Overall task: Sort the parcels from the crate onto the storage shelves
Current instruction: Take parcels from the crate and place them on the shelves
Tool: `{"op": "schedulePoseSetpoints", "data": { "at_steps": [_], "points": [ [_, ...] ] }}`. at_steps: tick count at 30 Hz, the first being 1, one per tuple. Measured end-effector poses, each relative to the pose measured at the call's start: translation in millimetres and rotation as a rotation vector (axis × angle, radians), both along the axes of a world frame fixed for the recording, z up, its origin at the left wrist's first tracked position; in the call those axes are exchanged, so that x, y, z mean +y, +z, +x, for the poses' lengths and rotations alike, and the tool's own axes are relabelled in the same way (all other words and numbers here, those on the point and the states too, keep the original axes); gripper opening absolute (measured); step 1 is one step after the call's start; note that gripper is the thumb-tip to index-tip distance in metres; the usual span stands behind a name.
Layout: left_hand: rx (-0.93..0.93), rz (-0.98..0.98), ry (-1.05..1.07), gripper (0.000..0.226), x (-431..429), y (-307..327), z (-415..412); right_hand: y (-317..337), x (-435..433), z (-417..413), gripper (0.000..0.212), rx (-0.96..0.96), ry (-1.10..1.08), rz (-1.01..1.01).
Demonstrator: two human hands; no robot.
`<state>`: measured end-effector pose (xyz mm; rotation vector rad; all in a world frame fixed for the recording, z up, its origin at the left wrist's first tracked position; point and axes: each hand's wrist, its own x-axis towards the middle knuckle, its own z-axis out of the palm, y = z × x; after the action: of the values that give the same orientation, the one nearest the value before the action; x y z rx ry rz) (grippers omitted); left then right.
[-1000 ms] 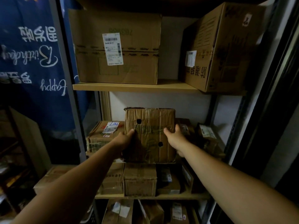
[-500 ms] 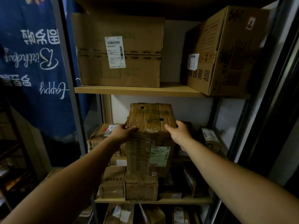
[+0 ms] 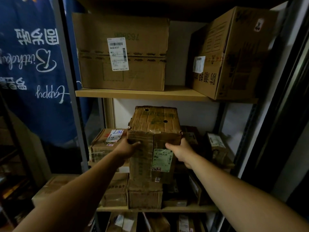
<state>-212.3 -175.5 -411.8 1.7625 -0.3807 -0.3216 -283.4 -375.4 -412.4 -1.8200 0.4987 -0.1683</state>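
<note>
The parcel (image 3: 153, 143) is a worn, taped cardboard box with two round holes in its top face and a pale green label on its near face. It is up at the level of the middle shelf opening, held between my two hands. Its lower end covers the front edge of that shelf, so I cannot tell whether it rests on anything or hangs free.

My left hand (image 3: 127, 148) grips the upper left corner, thumb laid across the near face and fingers wrapped round the left side, out of sight. My right hand (image 3: 180, 150) does the same on the upper right corner. Both are closed firmly on the cardboard, level with each other, and neither is nearer the shelf.

The box stands tall, its long axis running up and down. The open slot lies straight beyond it, on the far side from my hands. To the left of that slot sits a labelled parcel (image 3: 103, 144), and to the right a cluster of smaller parcels (image 3: 215, 148). The upper shelf board (image 3: 133, 93) runs just above the parcel's far top edge. I judge the headroom tight if the box goes in upright, so a straight push away from me is what counts, keeping the top low.

Above the board sit two large cartons (image 3: 120, 51). A blue banner (image 3: 33, 64) hangs at far left.
</note>
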Motion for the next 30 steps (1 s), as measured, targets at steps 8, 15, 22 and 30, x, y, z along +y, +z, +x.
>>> {"op": "schedulePoseSetpoints", "data": {
  "at_steps": [8,15,22,30],
  "points": [
    [0.015,-0.13,0.002,0.067,5,6,0,12,0,-4,0.04,-0.153,-0.049,-0.025],
    [-0.06,-0.102,0.058,0.066,6,3,-7,14,3,-13,0.038,-0.195,-0.084,-0.019],
    [0.085,-0.115,-0.013,0.058,17,5,-20,29,-1,-27,0.082,-0.159,0.031,0.065],
    [0.079,-0.215,0.022,0.07,26,19,-40,24,2,-34,0.062,-0.313,-0.026,0.058]
  ]
}}
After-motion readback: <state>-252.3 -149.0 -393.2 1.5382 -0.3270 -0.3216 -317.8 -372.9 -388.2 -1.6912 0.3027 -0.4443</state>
